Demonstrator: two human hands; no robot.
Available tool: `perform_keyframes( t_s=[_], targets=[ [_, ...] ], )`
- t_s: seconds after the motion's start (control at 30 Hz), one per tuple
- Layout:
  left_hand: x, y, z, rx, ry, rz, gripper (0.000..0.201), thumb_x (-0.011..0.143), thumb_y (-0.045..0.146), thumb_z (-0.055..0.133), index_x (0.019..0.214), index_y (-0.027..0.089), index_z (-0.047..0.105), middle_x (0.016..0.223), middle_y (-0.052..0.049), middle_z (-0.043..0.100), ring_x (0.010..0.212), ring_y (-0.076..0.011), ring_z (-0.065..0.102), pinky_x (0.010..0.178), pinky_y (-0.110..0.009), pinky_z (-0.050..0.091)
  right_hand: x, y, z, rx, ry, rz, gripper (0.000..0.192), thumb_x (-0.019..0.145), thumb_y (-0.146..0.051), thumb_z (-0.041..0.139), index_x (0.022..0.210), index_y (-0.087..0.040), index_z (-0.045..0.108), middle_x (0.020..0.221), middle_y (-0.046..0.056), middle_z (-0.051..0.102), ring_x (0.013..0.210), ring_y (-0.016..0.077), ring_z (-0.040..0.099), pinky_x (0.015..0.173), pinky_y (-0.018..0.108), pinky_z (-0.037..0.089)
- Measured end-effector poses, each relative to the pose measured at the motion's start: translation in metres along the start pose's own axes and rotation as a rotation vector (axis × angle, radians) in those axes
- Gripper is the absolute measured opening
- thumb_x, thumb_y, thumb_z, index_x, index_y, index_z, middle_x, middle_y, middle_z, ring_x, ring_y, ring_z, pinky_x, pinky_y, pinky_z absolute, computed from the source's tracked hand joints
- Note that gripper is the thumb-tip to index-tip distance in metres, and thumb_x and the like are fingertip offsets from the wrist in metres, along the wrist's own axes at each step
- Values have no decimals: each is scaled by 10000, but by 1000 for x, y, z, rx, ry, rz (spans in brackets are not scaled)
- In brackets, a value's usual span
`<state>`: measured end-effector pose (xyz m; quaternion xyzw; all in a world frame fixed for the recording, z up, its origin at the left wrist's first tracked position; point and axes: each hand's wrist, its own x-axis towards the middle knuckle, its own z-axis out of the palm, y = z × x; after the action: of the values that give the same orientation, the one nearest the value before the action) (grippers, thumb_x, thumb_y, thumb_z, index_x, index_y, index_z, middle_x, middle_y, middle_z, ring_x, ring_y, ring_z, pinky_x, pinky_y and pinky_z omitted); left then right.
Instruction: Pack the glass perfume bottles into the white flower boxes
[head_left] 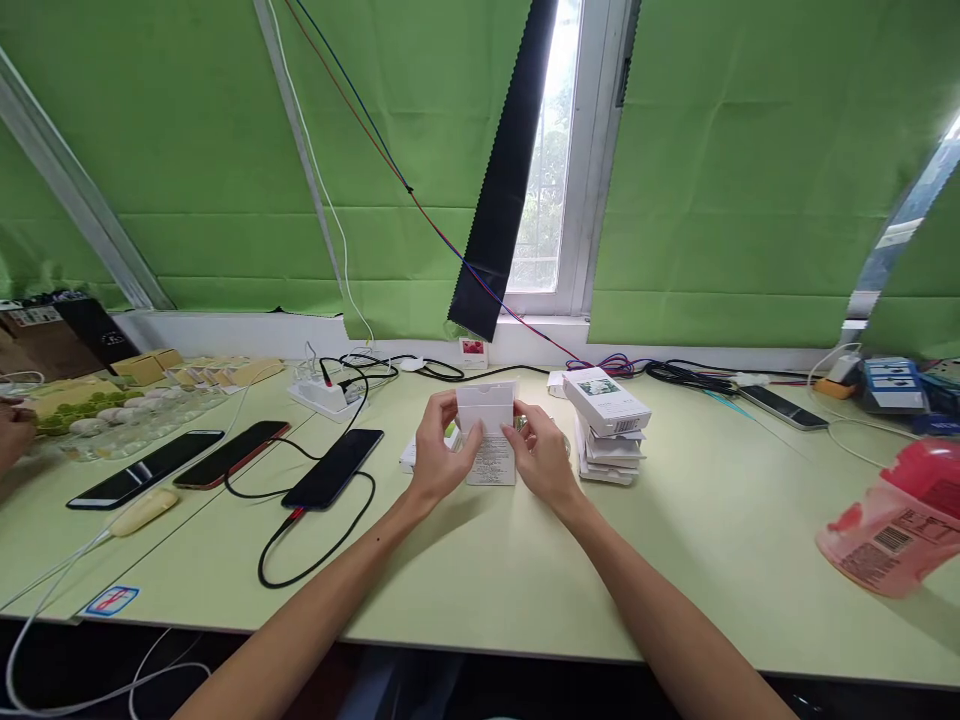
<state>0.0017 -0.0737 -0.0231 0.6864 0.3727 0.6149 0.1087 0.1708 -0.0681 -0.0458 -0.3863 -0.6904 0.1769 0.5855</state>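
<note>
A small white cardboard box (493,460) with fine print on its near face is upright between my hands, its top flap raised. My left hand (442,448) grips its left side, thumb on the front. On the opposite side my right hand (546,455) pinches the right edge with thumb and curled fingers. Something small and shiny shows by the right fingers, too small to name. Just right of that hand is a stack of flattened-looking white cartons (609,462), topped by a white box (606,402) with a green picture. Another white box (408,458) is partly hidden behind my left hand.
Several phones lie leftward, including a black phone (334,470) on a looped cable. Behind are a power strip (324,398) and black cables (442,372). A pink jar (896,520) and another phone (782,407) are rightward. Another person's hand (13,432) is beside a clear tray (157,425).
</note>
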Motion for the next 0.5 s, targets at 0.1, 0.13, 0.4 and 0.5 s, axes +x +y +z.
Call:
perform_keyframes(
  t_s=[0.1, 0.13, 0.4, 0.5],
  targets=[
    [-1, 1, 1, -22, -17, -9, 321, 883, 282, 695, 1163, 226, 547, 1170, -87, 651, 1063, -218, 690, 975, -403, 589, 0, -1, 0, 25, 15, 20, 357, 964, -260, 580, 1308, -185, 639, 1100, 103, 688, 702, 161, 582, 638, 313, 526],
    [-1, 1, 1, -29, -19, -5, 318, 886, 282, 696, 1162, 227, 549, 1176, -87, 647, 1069, -215, 690, 982, -401, 588, 0, -1, 0, 36, 19, 25, 369, 964, -259, 575, 1321, -182, 630, 1115, 107, 687, 694, 158, 578, 636, 313, 526],
    [-4, -4, 3, -22, -43, 21, 294, 894, 269, 693, 1159, 231, 572, 1154, -77, 635, 1075, -200, 667, 976, -382, 591, -1, -5, -1, 52, 34, 19, 507, 967, -242, 558, 1473, -226, 522, 1167, 103, 678, 640, 126, 536, 603, 283, 512],
    [-3, -4, 2, -8, -39, 34, 279, 889, 269, 691, 1141, 225, 579, 1141, -76, 634, 1058, -199, 659, 949, -371, 592, -2, -6, -1, 16, 38, 6, 434, 967, -241, 559, 1400, -217, 582, 1142, 97, 678, 649, 132, 530, 595, 287, 505]
  ],
)
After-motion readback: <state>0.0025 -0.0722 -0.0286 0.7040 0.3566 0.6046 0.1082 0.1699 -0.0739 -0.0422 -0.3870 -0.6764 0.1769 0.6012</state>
